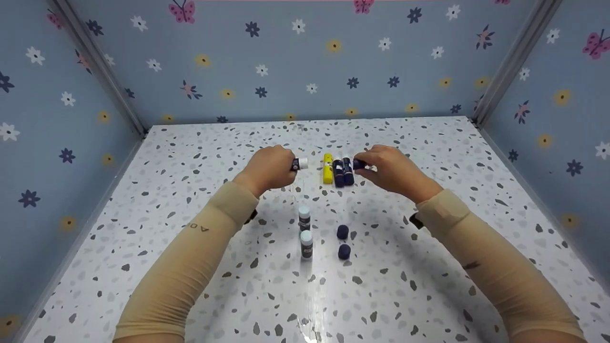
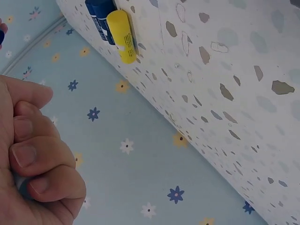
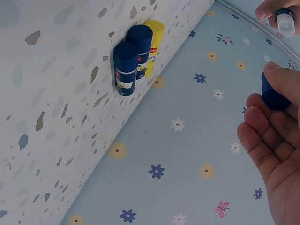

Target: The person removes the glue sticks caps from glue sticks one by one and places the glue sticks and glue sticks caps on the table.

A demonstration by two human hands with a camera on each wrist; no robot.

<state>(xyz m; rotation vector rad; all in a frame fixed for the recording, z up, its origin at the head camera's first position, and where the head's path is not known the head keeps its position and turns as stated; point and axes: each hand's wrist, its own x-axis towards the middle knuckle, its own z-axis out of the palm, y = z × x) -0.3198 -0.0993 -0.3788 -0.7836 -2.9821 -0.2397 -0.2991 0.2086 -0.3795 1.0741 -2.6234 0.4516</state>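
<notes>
In the head view my left hand (image 1: 272, 166) grips a dark blue glue stick (image 1: 296, 164), its white end (image 3: 286, 24) bare and pointing right. Opposite it, my right hand (image 1: 391, 169) pinches a dark blue cap (image 3: 274, 95) between thumb and fingers. The two hands are apart, with a yellow glue stick (image 1: 328, 168) and two capped dark blue glue sticks (image 1: 343, 171) lying side by side between them. Closer to me, two dark sticks with pale tops (image 1: 306, 244) stand upright. Right of those, two loose dark blue caps (image 1: 343, 242) sit on the table.
The speckled white table (image 1: 228, 295) is enclosed by blue flowered panels (image 1: 286, 57) at the back and both sides. Grey metal posts (image 1: 102, 71) mark the back corners. Both forearms, in beige sleeves (image 1: 190, 257), reach in from the front.
</notes>
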